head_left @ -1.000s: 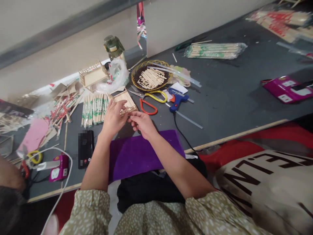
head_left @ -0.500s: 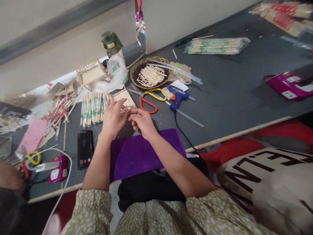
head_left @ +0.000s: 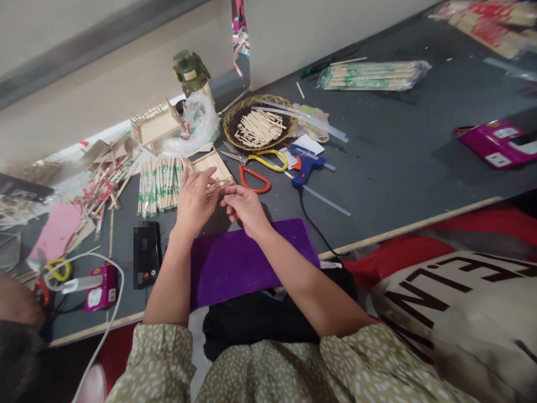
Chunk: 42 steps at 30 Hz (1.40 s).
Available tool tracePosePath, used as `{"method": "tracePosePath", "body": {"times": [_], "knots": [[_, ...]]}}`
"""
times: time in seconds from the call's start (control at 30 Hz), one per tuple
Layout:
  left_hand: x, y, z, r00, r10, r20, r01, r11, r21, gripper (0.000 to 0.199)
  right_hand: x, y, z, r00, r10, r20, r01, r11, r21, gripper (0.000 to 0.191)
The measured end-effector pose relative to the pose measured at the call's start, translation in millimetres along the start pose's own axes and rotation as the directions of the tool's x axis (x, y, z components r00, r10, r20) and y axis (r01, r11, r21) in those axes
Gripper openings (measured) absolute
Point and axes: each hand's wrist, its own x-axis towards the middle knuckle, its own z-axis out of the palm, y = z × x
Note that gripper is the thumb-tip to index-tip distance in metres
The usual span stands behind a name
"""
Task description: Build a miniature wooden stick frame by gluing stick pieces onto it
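Observation:
A small model built of wooden sticks point(head_left: 210, 162), with a slatted floor and low rails, lies in front of me on the dark table. My left hand point(head_left: 196, 196) grips its near left side, the fingers curving over the front rail. At the near right corner, my right hand point(head_left: 245, 208) is closed in a pinch, thumb and forefinger together. Whatever is between those fingertips is too small or hidden to make out. Just right of the model lie scissors with red and yellow handles point(head_left: 257, 180). Beyond them rests a blue glue gun point(head_left: 307, 169).
A basket of cut sticks point(head_left: 229, 131) stands behind the scissors. Wrapped chopsticks point(head_left: 157, 187) and a phone point(head_left: 149, 254) lie left. A purple cloth point(head_left: 247, 268) lies under my forearms. Farther back are another stick model point(head_left: 157, 129) and a bottle point(head_left: 191, 73). Another person's arm point(head_left: 19, 302) shows far left.
Both hands keep nearly the same hold and place at the stick model. Only a very slight shift of the whole view shows.

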Motion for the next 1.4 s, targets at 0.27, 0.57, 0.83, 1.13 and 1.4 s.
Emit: {"method": "tracePosePath", "body": {"times": [0.27,0.57,0.83,1.13,1.4], "knots": [[-2.0,-2.1,3.7,0.998,0.028,-0.058,-0.028,1.000,-0.001,0.040,-0.9,-2.4,2.1,1.000,0.001,-0.021,-0.001,1.000,-0.022,0.012],[-2.1,1.5,3.3,0.999,-0.031,-0.033,0.032,0.999,0.025,0.039,1.2,2.2,-0.3,1.000,-0.015,0.008,0.015,1.000,-0.021,0.013],[-1.6,0.9,1.6,0.999,-0.037,-0.015,0.037,0.999,0.012,0.040,0.9,3.4,0.6,1.000,-0.009,0.007,0.010,0.999,-0.034,0.012],[-0.8,2.8,0.3,0.999,-0.036,-0.006,0.037,0.998,0.044,0.038,-0.7,1.8,2.2,1.000,-0.011,-0.004,0.011,0.999,-0.041,0.013],[-0.8,2.4,1.1,0.998,-0.057,0.009,0.057,0.997,0.046,0.039,-1.6,1.7,-0.9,1.000,-0.021,-0.009,0.020,0.998,-0.063,0.011]]}}
